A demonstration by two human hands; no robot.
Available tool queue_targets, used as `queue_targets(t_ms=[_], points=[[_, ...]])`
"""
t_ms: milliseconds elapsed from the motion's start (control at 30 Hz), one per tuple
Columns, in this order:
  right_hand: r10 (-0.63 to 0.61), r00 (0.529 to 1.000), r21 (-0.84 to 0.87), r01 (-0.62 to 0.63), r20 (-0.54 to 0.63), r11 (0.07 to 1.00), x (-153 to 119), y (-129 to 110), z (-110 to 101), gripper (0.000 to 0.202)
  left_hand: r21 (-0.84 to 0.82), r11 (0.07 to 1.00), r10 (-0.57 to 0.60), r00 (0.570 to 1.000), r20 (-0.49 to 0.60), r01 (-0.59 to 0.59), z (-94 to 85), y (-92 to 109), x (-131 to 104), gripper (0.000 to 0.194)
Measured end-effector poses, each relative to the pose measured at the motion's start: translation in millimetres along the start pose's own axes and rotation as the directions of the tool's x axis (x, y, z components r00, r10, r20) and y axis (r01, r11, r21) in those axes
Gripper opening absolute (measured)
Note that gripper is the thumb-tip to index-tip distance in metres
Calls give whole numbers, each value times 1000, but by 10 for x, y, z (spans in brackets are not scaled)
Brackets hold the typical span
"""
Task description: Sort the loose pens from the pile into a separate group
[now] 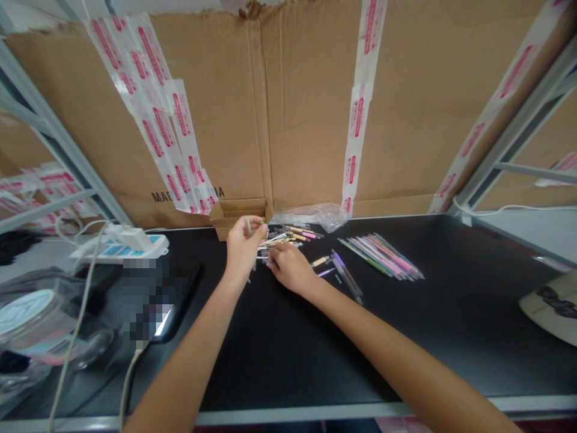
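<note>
My left hand [243, 243] is raised in front of a small open cardboard box [220, 227], thumb and fingers pinched together. A speck of green shows at its fingertips, too small to name. My right hand [291, 264] rests low at the near side of a loose heap of pens and pen parts [297, 231]. Its fingers are curled down, and what they hold, if anything, is hidden. Right of that hand lie a clear pen with a purple end [347, 276] and a few small loose parts. Farther right, several pens [381, 255] lie side by side in a row.
A crumpled clear plastic bag [331, 215] lies behind the heap, against a tall cardboard panel [311, 120]. On the left are a white power strip [153, 246], a phone [166, 319] on a cable and a bagged tub [27, 319]. A pale cap [554, 307] sits at the right edge.
</note>
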State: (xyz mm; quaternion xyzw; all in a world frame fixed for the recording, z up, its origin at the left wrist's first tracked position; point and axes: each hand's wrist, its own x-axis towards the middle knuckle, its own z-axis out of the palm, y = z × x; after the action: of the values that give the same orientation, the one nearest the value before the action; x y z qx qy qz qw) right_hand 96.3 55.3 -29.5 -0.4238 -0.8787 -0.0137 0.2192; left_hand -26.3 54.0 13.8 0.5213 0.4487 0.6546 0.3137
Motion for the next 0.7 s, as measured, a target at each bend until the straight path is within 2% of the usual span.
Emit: queue_targets(t_ms=[167, 300, 533, 600, 633, 700], points=[[55, 998, 47, -53, -31, 997, -6, 36, -36, 9, 64, 996, 64, 998, 28, -66, 2, -117, 13, 17], [153, 985, 173, -138, -74, 975, -17, 132, -72, 10, 92, 991, 95, 995, 38, -99, 15, -154, 14, 16], [223, 973, 349, -187, -66, 918, -22, 277, -75, 8, 76, 995, 59, 997, 58, -64, 34, -179, 4, 18], [271, 959, 496, -197, -83, 846, -6, 302, -77, 11, 78, 996, 43, 997, 71, -49, 37, -181, -5, 19], [306, 949, 601, -202, -76, 773, -1, 314, -84, 16, 84, 996, 36, 996, 77, -43, 38, -178, -12, 20], [369, 929, 818, -214, 2, 534, -6, 336, -109, 28, 106, 994, 19, 996, 87, -29, 42, -165, -29, 20]])
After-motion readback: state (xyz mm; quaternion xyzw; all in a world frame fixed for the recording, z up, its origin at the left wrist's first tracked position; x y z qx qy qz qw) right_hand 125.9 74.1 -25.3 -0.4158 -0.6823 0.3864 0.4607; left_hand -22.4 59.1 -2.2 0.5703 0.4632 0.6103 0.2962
